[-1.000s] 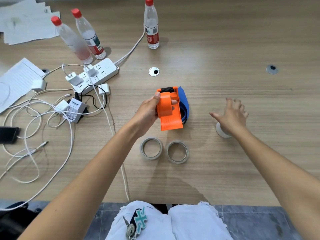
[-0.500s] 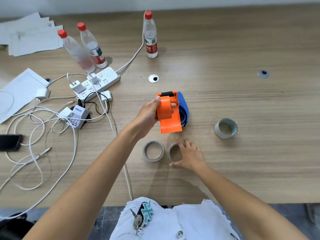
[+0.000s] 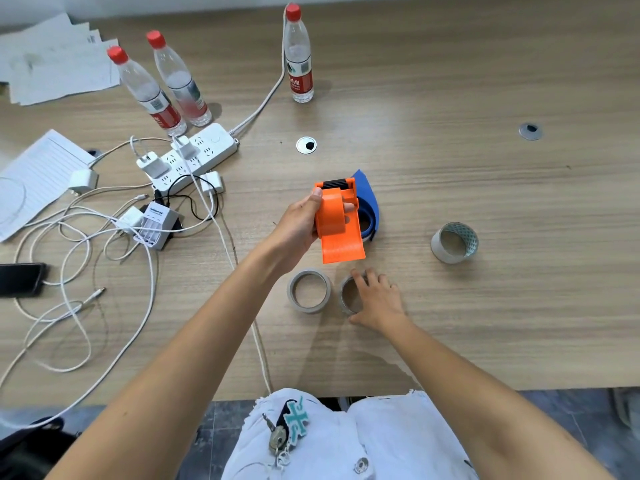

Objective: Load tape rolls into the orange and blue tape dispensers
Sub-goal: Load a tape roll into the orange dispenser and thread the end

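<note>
Since half a second ago my right hand (image 3: pixel 375 299) barely moved, fingers draped over the right tape roll (image 3: pixel 348 294), grip not closed. Left hand (image 3: pixel 301 225) clamped on the orange dispenser (image 3: pixel 337 225), raised; blue dispenser (image 3: pixel 369 202) behind it. Second roll (image 3: pixel 309 291) just left, third roll (image 3: pixel 454 242) well right on the table (image 3: pixel 485 323). Cables (image 3: pixel 104 244) left.

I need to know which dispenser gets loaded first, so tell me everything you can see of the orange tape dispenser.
The orange tape dispenser looks like matte moulded plastic, with a black ribbed roller across its far end and a flat ridged flap flaring toward the person. No tape roll shows in it. The left hand grips it from the left, thumb on top and fingertips showing through its open side. It sits in front of the blue dispenser, partly hiding it; whether they touch, or whether it is lifted off the table, is unclear.
</note>
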The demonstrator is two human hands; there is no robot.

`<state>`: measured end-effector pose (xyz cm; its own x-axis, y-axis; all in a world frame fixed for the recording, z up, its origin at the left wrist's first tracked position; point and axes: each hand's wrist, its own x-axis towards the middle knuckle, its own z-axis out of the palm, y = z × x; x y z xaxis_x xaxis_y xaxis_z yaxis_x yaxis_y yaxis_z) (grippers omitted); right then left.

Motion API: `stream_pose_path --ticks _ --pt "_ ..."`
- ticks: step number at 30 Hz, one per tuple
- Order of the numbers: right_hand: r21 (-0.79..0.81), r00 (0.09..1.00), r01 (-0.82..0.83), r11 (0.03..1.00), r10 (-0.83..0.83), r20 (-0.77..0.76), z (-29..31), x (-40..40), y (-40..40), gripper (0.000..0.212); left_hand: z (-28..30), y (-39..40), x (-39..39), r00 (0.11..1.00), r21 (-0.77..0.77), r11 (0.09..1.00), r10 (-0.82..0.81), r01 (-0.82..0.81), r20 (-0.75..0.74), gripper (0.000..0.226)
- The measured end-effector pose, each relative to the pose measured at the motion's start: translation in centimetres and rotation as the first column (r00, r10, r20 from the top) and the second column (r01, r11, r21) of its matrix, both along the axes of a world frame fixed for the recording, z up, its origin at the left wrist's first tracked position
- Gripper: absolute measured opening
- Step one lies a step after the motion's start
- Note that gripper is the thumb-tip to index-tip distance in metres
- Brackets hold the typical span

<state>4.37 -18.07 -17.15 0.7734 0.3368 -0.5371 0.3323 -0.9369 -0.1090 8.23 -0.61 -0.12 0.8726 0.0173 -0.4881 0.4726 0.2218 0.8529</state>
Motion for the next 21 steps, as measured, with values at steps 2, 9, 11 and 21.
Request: stream_pose_path --ticks 2,9,11,21 --pt "0.03 0.999 0.03 0.999 -0.03 -0.018 0.1 0.2 -0.2 0.107 0.1 -0.1 -0.1 1.0 0.009 1.0 -0.009 0.009 0.012 0.039" --pt "0.3 0.938 0.344 0.89 -0.342 -0.062 3.6 3.8 -2.8 0.105 0.5 0.0 -0.3 0.999 0.025 0.999 -0.024 0.023 0.042 0.042" --pt "0.474 0.856 0.49 0.732 -0.508 -0.102 5.6 5.6 -4.3 0.108 0.8 0.0 -0.2 0.999 0.024 1.0 -0.022 0.021 0.043 0.042" --pt "0.802 0.788 0.565 0.196 -0.418 -0.453 18.7 9.5 -4.4 0.104 2.4 -1.2 0.6 0.995 -0.019 0.998 -0.052 0.054 0.079 0.044"
